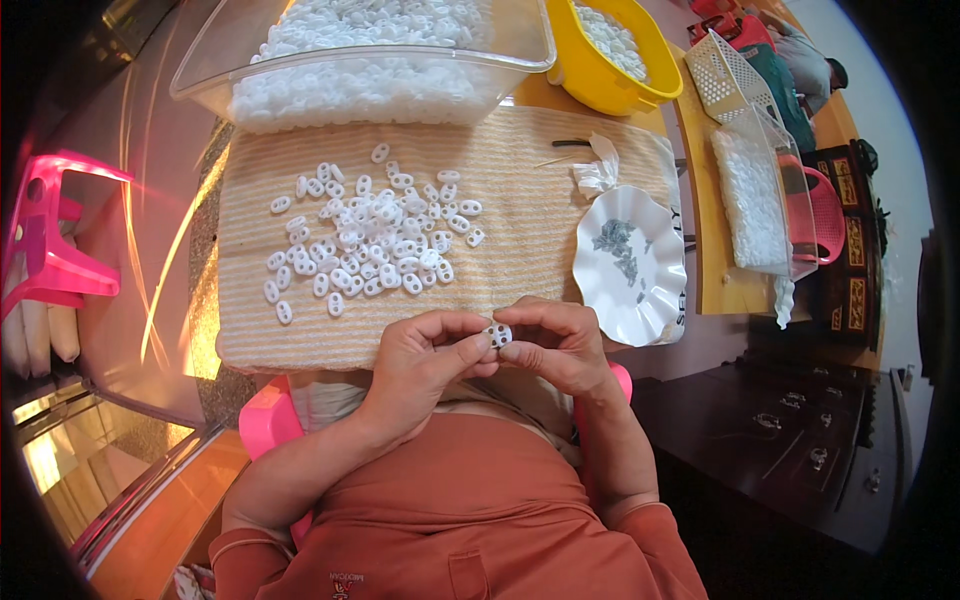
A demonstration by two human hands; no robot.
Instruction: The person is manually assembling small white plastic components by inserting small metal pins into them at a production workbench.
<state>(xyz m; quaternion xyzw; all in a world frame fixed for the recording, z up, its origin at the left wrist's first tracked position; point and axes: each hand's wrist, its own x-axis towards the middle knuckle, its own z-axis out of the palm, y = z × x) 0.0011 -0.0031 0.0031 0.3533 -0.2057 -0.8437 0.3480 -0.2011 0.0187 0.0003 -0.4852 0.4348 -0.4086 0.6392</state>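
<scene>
head view | left hand point(418, 362), right hand point(556, 348) both pinching small white holed plastic piece point(501, 336), frame centre | probably fitting; next needs steady grip

Striped cloth point(530, 230) is brightly lit; warm glare streaks the left side; lower right is dim; edges bend, corners blacken.

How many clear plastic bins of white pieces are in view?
2: a large bin left of the yellow basin, and a second bin on the wooden table at right. Others may be hidden.
</scene>
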